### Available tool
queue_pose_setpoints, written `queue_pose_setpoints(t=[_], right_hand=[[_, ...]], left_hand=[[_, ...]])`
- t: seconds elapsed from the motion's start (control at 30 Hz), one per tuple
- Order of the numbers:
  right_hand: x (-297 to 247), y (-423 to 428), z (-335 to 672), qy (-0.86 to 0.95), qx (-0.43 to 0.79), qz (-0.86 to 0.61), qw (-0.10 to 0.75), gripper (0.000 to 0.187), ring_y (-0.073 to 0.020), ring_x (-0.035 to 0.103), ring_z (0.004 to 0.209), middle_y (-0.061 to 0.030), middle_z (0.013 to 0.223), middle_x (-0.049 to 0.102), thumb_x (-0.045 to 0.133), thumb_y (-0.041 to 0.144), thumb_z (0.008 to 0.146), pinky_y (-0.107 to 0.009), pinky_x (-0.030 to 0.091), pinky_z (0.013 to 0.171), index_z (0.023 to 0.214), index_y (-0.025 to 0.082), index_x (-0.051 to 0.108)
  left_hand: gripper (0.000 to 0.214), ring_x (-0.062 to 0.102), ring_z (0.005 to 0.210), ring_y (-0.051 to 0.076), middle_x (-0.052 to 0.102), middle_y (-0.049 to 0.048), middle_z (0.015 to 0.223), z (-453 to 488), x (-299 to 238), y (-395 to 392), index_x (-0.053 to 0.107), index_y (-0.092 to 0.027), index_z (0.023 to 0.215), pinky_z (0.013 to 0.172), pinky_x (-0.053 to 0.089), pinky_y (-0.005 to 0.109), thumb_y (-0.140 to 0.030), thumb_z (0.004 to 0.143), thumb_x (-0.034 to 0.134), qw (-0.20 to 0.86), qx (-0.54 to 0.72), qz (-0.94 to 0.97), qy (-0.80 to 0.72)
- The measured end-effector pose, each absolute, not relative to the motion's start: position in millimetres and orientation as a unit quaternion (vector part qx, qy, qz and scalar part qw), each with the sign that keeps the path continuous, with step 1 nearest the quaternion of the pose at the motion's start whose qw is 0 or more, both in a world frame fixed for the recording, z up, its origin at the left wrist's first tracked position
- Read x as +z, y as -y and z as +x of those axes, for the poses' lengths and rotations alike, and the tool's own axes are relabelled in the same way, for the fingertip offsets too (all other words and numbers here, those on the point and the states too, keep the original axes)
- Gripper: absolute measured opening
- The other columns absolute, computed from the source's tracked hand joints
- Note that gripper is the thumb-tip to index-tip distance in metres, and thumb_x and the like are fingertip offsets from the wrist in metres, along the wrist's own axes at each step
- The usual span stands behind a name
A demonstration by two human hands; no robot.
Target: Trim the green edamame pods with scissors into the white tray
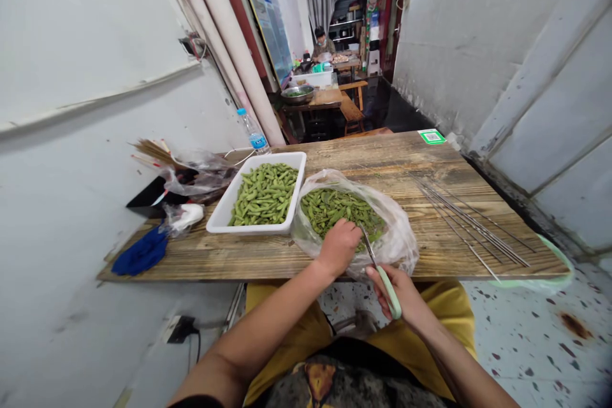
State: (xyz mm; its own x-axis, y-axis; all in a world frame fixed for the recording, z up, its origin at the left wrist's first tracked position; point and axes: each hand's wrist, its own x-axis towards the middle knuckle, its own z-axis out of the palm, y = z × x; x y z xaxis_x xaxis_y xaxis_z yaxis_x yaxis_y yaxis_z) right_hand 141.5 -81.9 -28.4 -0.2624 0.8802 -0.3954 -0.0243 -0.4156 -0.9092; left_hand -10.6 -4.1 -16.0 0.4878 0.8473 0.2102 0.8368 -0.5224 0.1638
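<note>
My right hand [399,293] is closed round the pale green handles of a pair of scissors [389,293]. Their metal blades point up and away, the tips close to the fingers of my left hand [340,245]. That hand is pinched over an open clear plastic bag [396,229]; whatever its fingers hold is hidden. Green edamame pods [335,204] fill the bag, with small bits of stem and leaf among them. To the left of the bag, a white plastic tray [297,188] holds a heap of edamame pods [265,194].
Several thin metal skewers [471,223] lie on the right of the wooden table [329,156]. A water bottle [255,134] stands behind the tray. At left are a blue cloth [141,252] and bundled sticks [155,153]. Farther back, a person [324,44] sits at another table.
</note>
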Motion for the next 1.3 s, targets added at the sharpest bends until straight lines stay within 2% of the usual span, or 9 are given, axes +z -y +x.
queue_pose_setpoints(t=[0.13, 0.33, 0.5, 0.67, 0.83, 1.03, 1.13, 1.23, 1.3], right_hand=[[-34, 83, 145, 0.408, 0.682, -0.497, 0.348, 0.044, -0.0057, 0.034, 0.029, 0.0112, 0.044, 0.040, 0.069, 0.059, 0.067, -0.019, 0.032, 0.028, 0.069, 0.022, 0.047], [-23, 90, 149, 0.335, 0.742, -0.453, 0.364, 0.047, -0.0087, 0.050, 0.049, 0.0055, 0.064, 0.053, 0.062, 0.064, 0.073, -0.021, 0.044, 0.044, 0.088, 0.020, 0.052], [-21, 88, 147, 0.351, 0.743, -0.446, 0.355, 0.046, -0.0074, 0.047, 0.046, 0.0050, 0.062, 0.052, 0.061, 0.064, 0.074, -0.020, 0.043, 0.042, 0.076, 0.019, 0.051], [-23, 84, 143, 0.386, 0.723, -0.446, 0.361, 0.044, -0.0061, 0.044, 0.042, 0.0057, 0.059, 0.050, 0.058, 0.061, 0.078, -0.019, 0.040, 0.039, 0.071, 0.019, 0.048], [-26, 82, 139, 0.370, 0.708, -0.476, 0.367, 0.044, -0.0045, 0.035, 0.032, 0.0095, 0.051, 0.044, 0.064, 0.061, 0.071, -0.018, 0.033, 0.029, 0.072, 0.020, 0.048], [-31, 85, 147, 0.369, 0.712, -0.464, 0.375, 0.044, -0.0075, 0.046, 0.044, 0.0073, 0.061, 0.050, 0.063, 0.060, 0.074, -0.020, 0.041, 0.039, 0.091, 0.021, 0.052], [-29, 89, 151, 0.373, 0.721, -0.461, 0.359, 0.042, -0.0087, 0.049, 0.052, 0.0052, 0.068, 0.051, 0.058, 0.062, 0.078, -0.021, 0.043, 0.047, 0.085, 0.021, 0.052], [-27, 92, 152, 0.371, 0.723, -0.465, 0.350, 0.044, -0.0097, 0.050, 0.053, 0.0050, 0.068, 0.050, 0.058, 0.064, 0.076, -0.023, 0.044, 0.048, 0.085, 0.021, 0.052], [-28, 93, 151, 0.373, 0.720, -0.471, 0.347, 0.044, -0.0098, 0.049, 0.052, 0.0056, 0.067, 0.050, 0.060, 0.063, 0.075, -0.022, 0.043, 0.047, 0.091, 0.022, 0.053]], left_hand=[[0.010, 0.057, 0.081, 0.018, 0.064, 0.0056, 0.081, -11, -16, 2, 0.062, -0.016, 0.076, 0.079, 0.045, 0.033, -0.018, 0.084, 0.056, 0.160, 0.253, 0.786, -0.540], [0.012, 0.064, 0.063, 0.013, 0.065, 0.0014, 0.063, -11, -11, -5, 0.057, -0.013, 0.070, 0.070, 0.054, 0.030, -0.015, 0.074, 0.068, 0.555, 0.479, 0.396, -0.553], [0.025, 0.067, 0.064, 0.012, 0.066, 0.0037, 0.062, -6, -4, 0, 0.053, -0.011, 0.063, 0.068, 0.055, 0.024, -0.012, 0.067, 0.077, 0.658, 0.490, 0.267, -0.505], [0.027, 0.065, 0.058, 0.011, 0.066, 0.0045, 0.061, 5, -7, 9, 0.052, -0.011, 0.061, 0.063, 0.055, 0.023, -0.015, 0.066, 0.078, 0.667, 0.489, 0.259, -0.499], [0.028, 0.063, 0.057, 0.010, 0.065, 0.0043, 0.061, 6, -12, 12, 0.050, -0.012, 0.060, 0.064, 0.054, 0.024, -0.016, 0.066, 0.078, 0.664, 0.497, 0.240, -0.505], [0.020, 0.065, 0.067, 0.010, 0.068, 0.0033, 0.077, -34, 7, -17, 0.045, -0.015, 0.064, 0.071, 0.053, 0.026, -0.010, 0.071, 0.064, 0.559, 0.549, 0.314, -0.537], [0.003, 0.060, 0.060, 0.010, 0.068, 0.0014, 0.071, -51, 12, -26, 0.055, -0.015, 0.075, 0.067, 0.050, 0.025, -0.012, 0.074, 0.056, 0.492, 0.382, 0.509, -0.593], [0.017, 0.063, 0.072, 0.015, 0.070, 0.0034, 0.073, -53, 7, -21, 0.065, -0.016, 0.084, 0.073, 0.048, 0.026, -0.015, 0.079, 0.049, 0.352, 0.158, 0.696, -0.606], [0.020, 0.065, 0.083, 0.019, 0.071, 0.0071, 0.083, -51, 1, -15, 0.068, -0.018, 0.085, 0.076, 0.047, 0.028, -0.020, 0.081, 0.049, 0.247, 0.067, 0.730, -0.633]])
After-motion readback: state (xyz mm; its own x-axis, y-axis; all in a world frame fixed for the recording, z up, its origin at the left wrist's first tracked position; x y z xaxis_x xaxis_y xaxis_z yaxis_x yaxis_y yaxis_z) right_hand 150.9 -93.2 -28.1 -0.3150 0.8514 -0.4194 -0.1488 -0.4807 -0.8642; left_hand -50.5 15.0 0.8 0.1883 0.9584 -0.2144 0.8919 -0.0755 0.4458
